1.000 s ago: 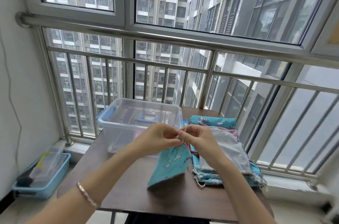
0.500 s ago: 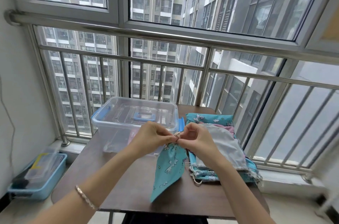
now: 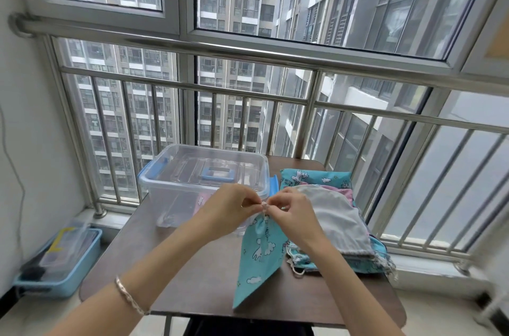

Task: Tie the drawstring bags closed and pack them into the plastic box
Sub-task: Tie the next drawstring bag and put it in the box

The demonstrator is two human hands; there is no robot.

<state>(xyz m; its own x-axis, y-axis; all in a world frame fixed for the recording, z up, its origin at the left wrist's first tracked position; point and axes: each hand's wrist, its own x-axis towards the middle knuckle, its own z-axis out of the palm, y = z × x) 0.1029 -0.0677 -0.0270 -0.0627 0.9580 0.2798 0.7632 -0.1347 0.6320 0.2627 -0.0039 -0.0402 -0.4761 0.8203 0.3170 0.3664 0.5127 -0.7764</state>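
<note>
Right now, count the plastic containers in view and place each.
2. The clear plastic box stands on the table, far side; the blue bin sits on the floor at left by the wall. Its blurred contents may hide another.

Left hand (image 3: pixel 225 211) and right hand (image 3: pixel 296 214): bare, as are both forearms up to the frame edge. Left wrist: one thin silver-coloured bracelet (image 3: pixel 131 295) (band texture too blurred to resolve).

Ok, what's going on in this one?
A person is tying a bag shut. The left hand and right hand both pinch the cord at the gathered neck of a blue bag, which hangs over the table. The box stands behind, and a pile of bags lies to the right.
</note>
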